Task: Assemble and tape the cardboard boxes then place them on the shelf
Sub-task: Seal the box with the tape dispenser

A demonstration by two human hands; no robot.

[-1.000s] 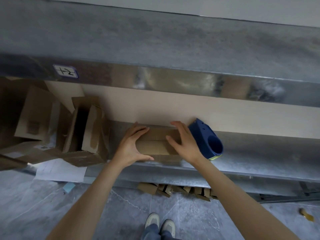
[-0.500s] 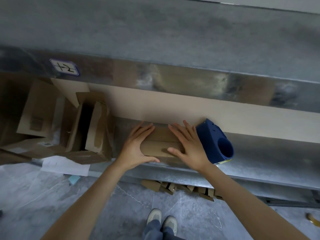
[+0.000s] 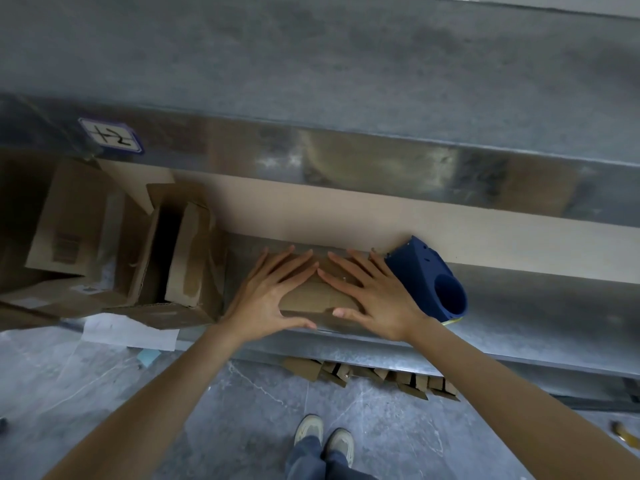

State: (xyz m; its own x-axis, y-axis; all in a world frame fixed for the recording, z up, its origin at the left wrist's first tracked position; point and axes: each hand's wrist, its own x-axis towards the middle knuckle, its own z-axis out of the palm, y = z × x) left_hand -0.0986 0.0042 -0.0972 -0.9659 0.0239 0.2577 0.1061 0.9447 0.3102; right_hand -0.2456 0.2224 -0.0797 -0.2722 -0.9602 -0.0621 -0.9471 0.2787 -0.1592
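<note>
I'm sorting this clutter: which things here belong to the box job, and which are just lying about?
Job:
small cardboard box under left hand and right hand
metal shelf
blue tape dispenser

Lying about:
open boxes
paper sheet
cardboard scraps

Grey galvanised metal shelf (image 3: 519,317): small brown cardboard box (image 3: 313,299) at centre; blue plastic tape dispenser (image 3: 429,282) just right of it; open, tape-patched cardboard boxes (image 3: 180,258) at left. Grey marbled floor (image 3: 242,410): cardboard scraps (image 3: 374,375) under shelf edge.

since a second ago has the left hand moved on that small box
Yes. The left hand has flattened, fingers now spread over the small box toward the shelf's back wall, no longer gripping its left end.
</note>
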